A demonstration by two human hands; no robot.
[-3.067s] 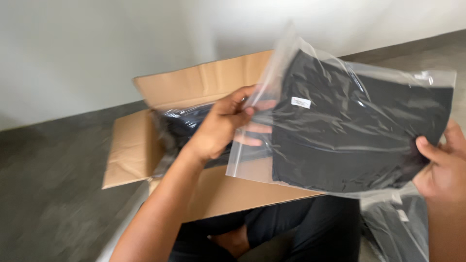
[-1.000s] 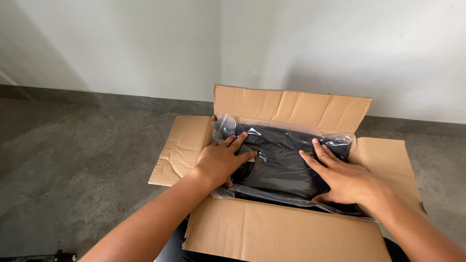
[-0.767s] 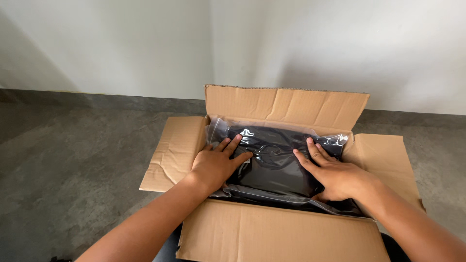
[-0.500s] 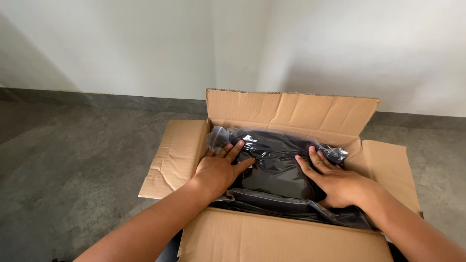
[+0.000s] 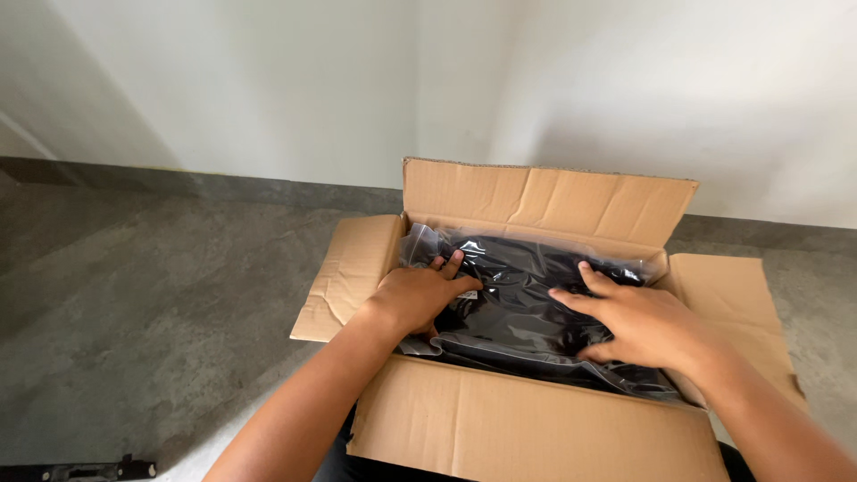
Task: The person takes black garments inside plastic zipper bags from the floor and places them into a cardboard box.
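An open brown cardboard box (image 5: 500,419) stands in front of me, its four flaps spread. Inside lies a black garment sealed in a clear plastic bag (image 5: 513,299), on top of more bagged dark items. My left hand (image 5: 415,295) presses on the bag's left side with fingers curled toward the box's left wall. My right hand (image 5: 638,321) lies flat on the bag's right half, fingers spread and pointing left. Neither hand lifts the bag.
The box sits on a grey concrete floor (image 5: 152,312) close to a white wall (image 5: 268,89) with a dark skirting strip. A small black object (image 5: 85,469) lies at the lower left edge of the floor.
Earlier I held the bagged garment up in the air; now it lies in the box under both hands. In the last second my hands pressed slightly deeper.
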